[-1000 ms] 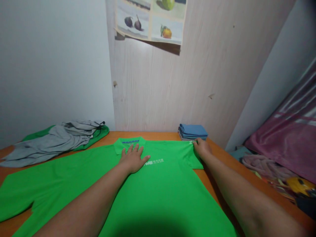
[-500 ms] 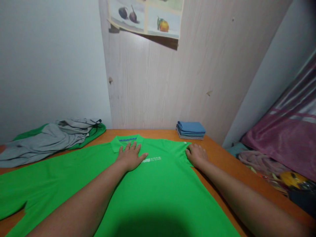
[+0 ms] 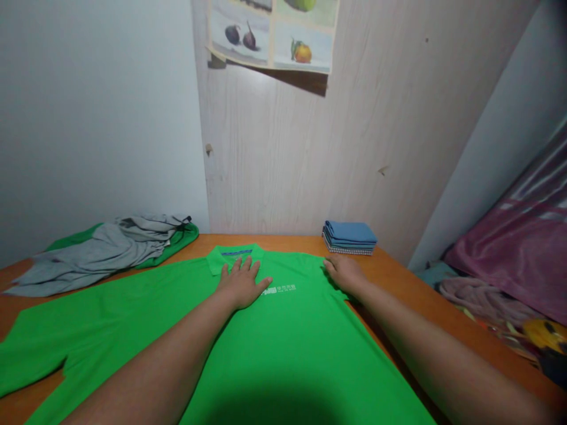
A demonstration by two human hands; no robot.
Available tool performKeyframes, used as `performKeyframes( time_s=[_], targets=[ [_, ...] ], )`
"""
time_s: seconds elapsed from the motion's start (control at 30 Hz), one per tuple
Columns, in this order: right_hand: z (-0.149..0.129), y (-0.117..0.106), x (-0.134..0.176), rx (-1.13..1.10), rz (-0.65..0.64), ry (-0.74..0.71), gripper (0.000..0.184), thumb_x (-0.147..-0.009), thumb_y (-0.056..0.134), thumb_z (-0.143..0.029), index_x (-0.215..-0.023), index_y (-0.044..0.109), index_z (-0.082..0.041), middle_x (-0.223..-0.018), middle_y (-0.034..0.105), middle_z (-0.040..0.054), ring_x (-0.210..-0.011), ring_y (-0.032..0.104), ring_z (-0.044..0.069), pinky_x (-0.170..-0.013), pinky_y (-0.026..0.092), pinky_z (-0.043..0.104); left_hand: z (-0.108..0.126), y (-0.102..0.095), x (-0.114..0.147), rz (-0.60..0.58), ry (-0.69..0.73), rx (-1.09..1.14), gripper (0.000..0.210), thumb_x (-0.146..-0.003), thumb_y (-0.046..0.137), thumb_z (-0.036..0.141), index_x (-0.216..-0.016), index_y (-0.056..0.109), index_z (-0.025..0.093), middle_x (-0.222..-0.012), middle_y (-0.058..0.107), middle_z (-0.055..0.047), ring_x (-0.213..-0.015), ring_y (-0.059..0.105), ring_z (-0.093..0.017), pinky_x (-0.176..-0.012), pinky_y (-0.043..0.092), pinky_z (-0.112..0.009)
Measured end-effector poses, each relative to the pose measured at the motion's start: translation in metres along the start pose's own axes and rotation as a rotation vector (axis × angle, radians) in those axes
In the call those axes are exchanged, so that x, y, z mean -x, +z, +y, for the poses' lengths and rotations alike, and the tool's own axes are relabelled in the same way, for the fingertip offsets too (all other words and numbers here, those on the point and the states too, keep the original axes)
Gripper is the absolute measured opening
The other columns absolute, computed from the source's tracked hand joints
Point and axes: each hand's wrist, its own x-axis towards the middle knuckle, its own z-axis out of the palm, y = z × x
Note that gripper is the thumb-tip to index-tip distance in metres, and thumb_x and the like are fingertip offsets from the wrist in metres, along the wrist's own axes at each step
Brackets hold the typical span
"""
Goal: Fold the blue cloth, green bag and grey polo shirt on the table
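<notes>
A green polo shirt (image 3: 283, 336) lies spread on the orange-brown tabletop, front up, with its collar at the far end and white print on the chest. My left hand (image 3: 243, 286) rests flat on the chest just below the collar, fingers spread. At the shirt's right sleeve, my right hand (image 3: 346, 274) has its fingers curled onto the green cloth. The end of that sleeve is partly hidden behind the hand. The other sleeve stretches out toward the left edge of the view.
A grey and green heap of clothing (image 3: 115, 248) lies at the back left. Folded blue and checked cloths (image 3: 351, 236) are stacked at the back right against the panel. Pink fabric (image 3: 518, 254) and loose items border the table on the right.
My right hand has moved left, drawing the sleeve's edge inward. My left hand stays on the chest. The whole view has shifted slightly.
</notes>
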Motion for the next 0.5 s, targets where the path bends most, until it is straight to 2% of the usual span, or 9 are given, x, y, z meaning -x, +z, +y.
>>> performKeyframes(
  time_s=[0.1, 0.2, 0.27, 0.33, 0.4, 0.5],
  targets=[
    [-0.009, 0.014, -0.006, -0.058, -0.065, -0.062, 0.062, -0.099, 0.034, -0.061, -0.144, 0.055, -0.023, -0.148, 0.056, 0.0127, -0.141, 0.044, 0.026, -0.114, 0.031, 0.039, 0.000, 0.000, 0.000, -0.009, -0.002, 0.001, 0.093, -0.087, 0.019, 0.083, -0.159, 0.033, 0.025, -0.168, 0.017, -0.009, -0.155, 0.011, -0.037, -0.119, 0.011, -0.067],
    [0.000, 0.025, -0.006, -0.084, -0.114, -0.020, 0.075, -0.099, 0.025, -0.067, -0.154, 0.040, -0.018, -0.162, 0.036, 0.0146, -0.151, 0.026, 0.030, -0.119, 0.022, 0.050, 0.000, 0.000, 0.000, -0.013, -0.003, 0.007, 0.094, -0.087, 0.018, 0.084, -0.159, 0.032, 0.024, -0.168, 0.016, -0.009, -0.155, 0.011, -0.038, -0.118, 0.011, -0.067],
    [0.010, 0.027, -0.006, -0.086, -0.136, 0.026, 0.079, -0.099, 0.023, -0.066, -0.157, 0.034, -0.014, -0.164, 0.029, 0.0169, -0.153, 0.021, 0.034, -0.120, 0.019, 0.056, 0.000, 0.000, 0.000, -0.011, -0.004, 0.012, 0.095, -0.087, 0.018, 0.084, -0.159, 0.031, 0.024, -0.168, 0.015, -0.009, -0.155, 0.010, -0.038, -0.119, 0.010, -0.067],
    [0.015, 0.023, -0.010, -0.084, -0.158, 0.049, 0.078, -0.100, 0.026, -0.064, -0.156, 0.035, -0.011, -0.164, 0.029, 0.0194, -0.152, 0.022, 0.037, -0.118, 0.020, 0.060, 0.000, 0.001, 0.000, -0.012, -0.005, 0.018, 0.095, -0.086, 0.018, 0.085, -0.159, 0.031, 0.025, -0.168, 0.015, -0.008, -0.155, 0.010, -0.038, -0.119, 0.009, -0.067],
    [0.010, 0.015, -0.016, -0.084, -0.170, 0.045, 0.074, -0.100, 0.032, -0.061, -0.152, 0.042, -0.010, -0.161, 0.034, 0.0218, -0.149, 0.028, 0.039, -0.116, 0.024, 0.062, 0.000, 0.002, 0.000, -0.013, -0.005, 0.023, 0.096, -0.086, 0.017, 0.085, -0.159, 0.031, 0.025, -0.168, 0.015, -0.008, -0.155, 0.010, -0.038, -0.119, 0.008, -0.067],
    [-0.018, 0.004, -0.028, -0.101, -0.142, -0.017, 0.069, -0.101, 0.029, -0.058, -0.146, 0.050, -0.010, -0.157, 0.040, 0.0219, -0.147, 0.032, 0.037, -0.117, 0.026, 0.056, 0.000, 0.003, 0.000, -0.006, -0.007, 0.022, 0.097, -0.085, 0.016, 0.085, -0.159, 0.032, 0.025, -0.168, 0.016, -0.009, -0.155, 0.010, -0.038, -0.119, 0.009, -0.067]
  ],
)
